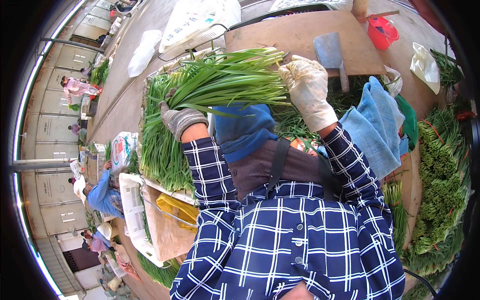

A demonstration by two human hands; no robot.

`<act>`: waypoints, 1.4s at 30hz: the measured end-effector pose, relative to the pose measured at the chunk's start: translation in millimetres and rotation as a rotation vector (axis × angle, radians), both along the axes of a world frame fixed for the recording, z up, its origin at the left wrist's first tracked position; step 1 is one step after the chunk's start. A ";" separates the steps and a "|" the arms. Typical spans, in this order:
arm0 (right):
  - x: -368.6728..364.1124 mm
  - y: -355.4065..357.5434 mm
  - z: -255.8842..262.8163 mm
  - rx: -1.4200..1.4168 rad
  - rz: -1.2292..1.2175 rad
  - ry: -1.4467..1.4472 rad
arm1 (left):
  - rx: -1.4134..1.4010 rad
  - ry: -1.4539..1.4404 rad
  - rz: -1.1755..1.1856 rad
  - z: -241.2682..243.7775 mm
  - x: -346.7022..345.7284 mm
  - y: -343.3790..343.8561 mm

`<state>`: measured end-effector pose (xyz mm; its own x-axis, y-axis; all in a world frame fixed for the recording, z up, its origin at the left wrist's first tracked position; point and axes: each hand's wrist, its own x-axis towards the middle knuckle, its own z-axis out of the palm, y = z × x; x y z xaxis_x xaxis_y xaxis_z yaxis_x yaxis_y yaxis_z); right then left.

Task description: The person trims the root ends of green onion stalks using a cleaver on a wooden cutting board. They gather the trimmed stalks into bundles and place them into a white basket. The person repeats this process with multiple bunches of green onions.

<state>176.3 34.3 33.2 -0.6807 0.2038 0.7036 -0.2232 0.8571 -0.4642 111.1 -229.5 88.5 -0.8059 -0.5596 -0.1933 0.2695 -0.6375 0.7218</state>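
My left hand (183,119), in a grey striped knit glove, grips a loose bunch of garlic chives (232,80) from below by its leafy side. The pale stem ends point right, towards my right hand (308,88), which wears a stained whitish glove. Its fingers are curled at those ends, with a thin pale stalk showing at the fingertips. Under the bunch and my left hand, a crate (145,112) is heaped with more chives (165,150). Blue cloth (243,127) covers my lap, and loose green leaves (296,125) lie beside it.
A wooden board (270,35) ahead bears a broad metal blade (328,50) with a handle. Tied chive bundles (437,180) are stacked at right, near a light-blue cloth (375,123). A red bucket (382,33) stands beyond. At left are a white crate (135,217) and a person in blue (103,193).
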 end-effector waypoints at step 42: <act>27.7 -18.5 -35.3 -0.987 0.362 -0.606 | 0.133 0.149 0.003 -44.6 32.3 -38.8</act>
